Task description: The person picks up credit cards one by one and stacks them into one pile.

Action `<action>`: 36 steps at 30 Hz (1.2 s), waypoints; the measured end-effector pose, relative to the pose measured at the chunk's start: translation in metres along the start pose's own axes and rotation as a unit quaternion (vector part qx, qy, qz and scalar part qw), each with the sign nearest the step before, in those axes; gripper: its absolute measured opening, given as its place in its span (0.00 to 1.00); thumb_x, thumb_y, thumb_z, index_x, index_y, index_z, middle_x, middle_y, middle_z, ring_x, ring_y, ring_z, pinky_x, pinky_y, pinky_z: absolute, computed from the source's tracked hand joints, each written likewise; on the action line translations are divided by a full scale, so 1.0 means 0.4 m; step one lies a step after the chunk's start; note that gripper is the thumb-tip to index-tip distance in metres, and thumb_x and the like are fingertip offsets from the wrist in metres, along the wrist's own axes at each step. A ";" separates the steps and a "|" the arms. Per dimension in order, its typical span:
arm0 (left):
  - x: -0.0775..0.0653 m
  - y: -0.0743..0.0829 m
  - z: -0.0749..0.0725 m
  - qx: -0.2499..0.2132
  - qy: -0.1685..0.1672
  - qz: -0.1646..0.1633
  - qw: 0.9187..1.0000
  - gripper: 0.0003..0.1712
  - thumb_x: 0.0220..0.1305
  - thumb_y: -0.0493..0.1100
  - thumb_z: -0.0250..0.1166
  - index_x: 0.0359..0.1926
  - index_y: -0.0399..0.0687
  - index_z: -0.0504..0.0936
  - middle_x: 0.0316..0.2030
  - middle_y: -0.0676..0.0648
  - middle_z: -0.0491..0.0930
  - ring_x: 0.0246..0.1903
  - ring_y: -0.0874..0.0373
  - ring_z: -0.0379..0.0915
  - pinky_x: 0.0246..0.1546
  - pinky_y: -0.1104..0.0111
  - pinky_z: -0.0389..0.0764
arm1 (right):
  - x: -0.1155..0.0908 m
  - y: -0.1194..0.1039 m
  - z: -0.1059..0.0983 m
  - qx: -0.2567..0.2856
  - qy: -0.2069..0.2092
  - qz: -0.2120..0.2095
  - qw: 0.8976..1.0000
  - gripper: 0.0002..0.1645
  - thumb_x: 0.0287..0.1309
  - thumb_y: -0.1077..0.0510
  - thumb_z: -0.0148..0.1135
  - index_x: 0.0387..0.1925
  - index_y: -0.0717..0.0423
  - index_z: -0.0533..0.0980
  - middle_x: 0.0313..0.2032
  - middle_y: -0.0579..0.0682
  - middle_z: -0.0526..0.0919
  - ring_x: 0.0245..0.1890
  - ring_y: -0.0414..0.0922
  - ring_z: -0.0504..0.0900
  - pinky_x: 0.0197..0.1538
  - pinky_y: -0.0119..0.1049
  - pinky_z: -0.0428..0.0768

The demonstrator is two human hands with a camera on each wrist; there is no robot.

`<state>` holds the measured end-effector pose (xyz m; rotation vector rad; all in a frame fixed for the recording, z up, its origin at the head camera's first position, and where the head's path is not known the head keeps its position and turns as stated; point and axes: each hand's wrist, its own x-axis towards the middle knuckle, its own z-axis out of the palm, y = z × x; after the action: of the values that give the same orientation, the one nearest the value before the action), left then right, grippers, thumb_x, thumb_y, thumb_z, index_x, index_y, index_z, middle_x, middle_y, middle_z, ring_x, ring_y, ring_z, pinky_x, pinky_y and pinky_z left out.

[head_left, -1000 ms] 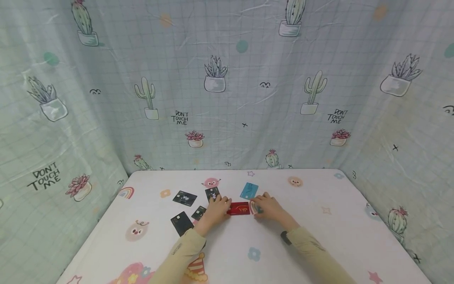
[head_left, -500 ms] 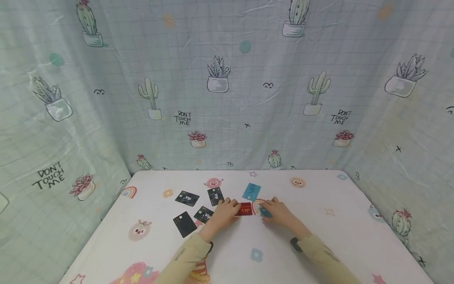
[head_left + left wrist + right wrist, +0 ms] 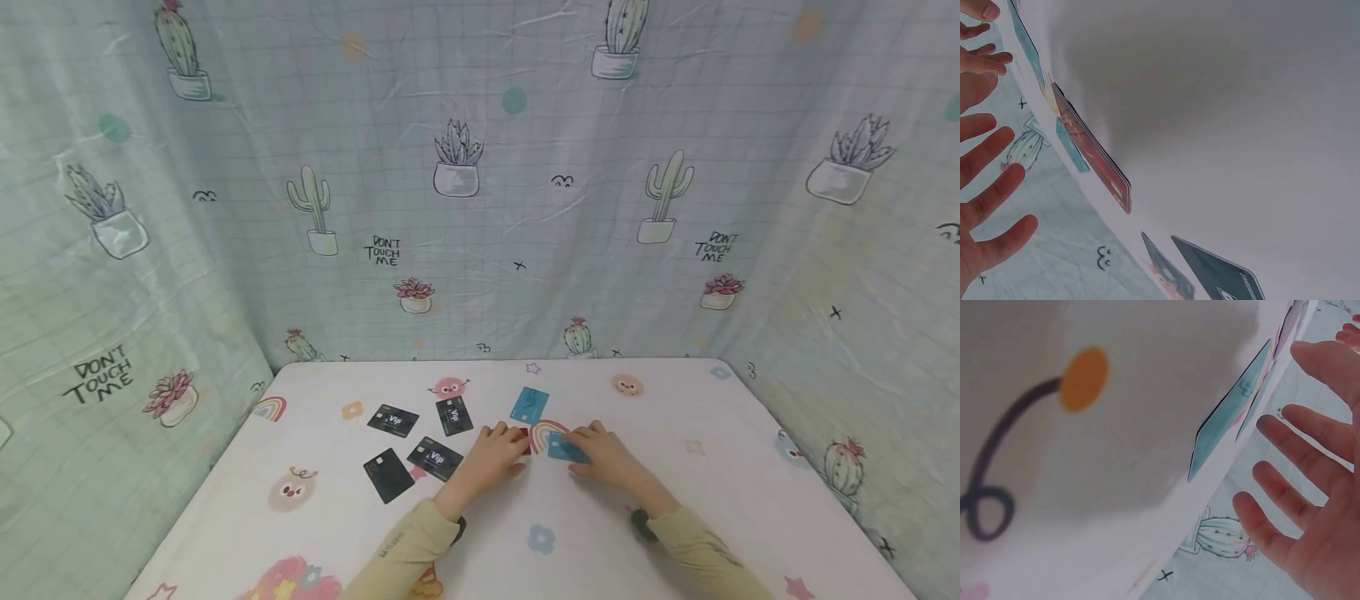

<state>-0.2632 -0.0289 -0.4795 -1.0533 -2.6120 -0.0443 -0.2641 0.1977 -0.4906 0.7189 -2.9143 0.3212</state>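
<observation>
In the head view my left hand (image 3: 491,461) is over a red card (image 3: 526,442), covering most of it. The left wrist view shows that red card (image 3: 1094,153) flat on the table, apart from the spread fingers (image 3: 997,147). My right hand (image 3: 607,457) reaches to the right end of a blue card (image 3: 565,447), hiding that end. In the right wrist view its fingers (image 3: 1279,494) are loosely spread, and the blue card (image 3: 1229,419) lies flat beside them. A second blue card (image 3: 529,405) lies farther back, between the hands. Neither hand holds anything.
Left of my left hand lie several black cards: one at the back left (image 3: 393,420), one upright-turned (image 3: 454,415), one nearest the forearm (image 3: 435,457) and a plain one (image 3: 388,475). The white printed table (image 3: 712,483) ends at a cactus-print curtain (image 3: 480,275).
My left hand has moved right across the red card, uncovering the black cards beside it. My right hand has moved right, and more of the blue card shows.
</observation>
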 end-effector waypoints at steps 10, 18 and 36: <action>0.021 0.034 0.007 -0.007 0.006 0.032 0.999 0.20 0.54 0.51 0.63 0.48 0.53 0.76 0.44 0.53 0.76 0.44 0.57 0.67 0.47 0.62 0.70 | -0.025 0.017 -0.007 -0.022 0.007 0.009 1.000 0.29 0.43 0.51 0.67 0.50 0.54 0.73 0.42 0.50 0.78 0.38 0.44 0.69 0.39 0.43 0.73; 0.046 0.057 0.029 0.021 0.004 0.040 0.999 0.22 0.54 0.55 0.62 0.49 0.54 0.75 0.45 0.53 0.76 0.47 0.57 0.67 0.50 0.61 0.70 | -0.037 0.036 -0.006 -0.036 0.025 0.008 0.999 0.28 0.42 0.50 0.67 0.47 0.55 0.74 0.40 0.50 0.78 0.37 0.44 0.69 0.36 0.43 0.73; 0.120 0.075 0.058 0.057 0.011 0.057 0.997 0.22 0.55 0.56 0.61 0.49 0.53 0.74 0.45 0.53 0.75 0.44 0.58 0.66 0.49 0.58 0.73 | -0.052 0.067 -0.015 -0.055 0.034 0.022 0.998 0.31 0.42 0.50 0.67 0.48 0.60 0.73 0.42 0.54 0.77 0.39 0.47 0.69 0.36 0.44 0.72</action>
<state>-0.2819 0.0285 -0.4893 -1.1522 -2.4980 0.1175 -0.2582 0.2315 -0.4930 0.6168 -2.8598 0.1844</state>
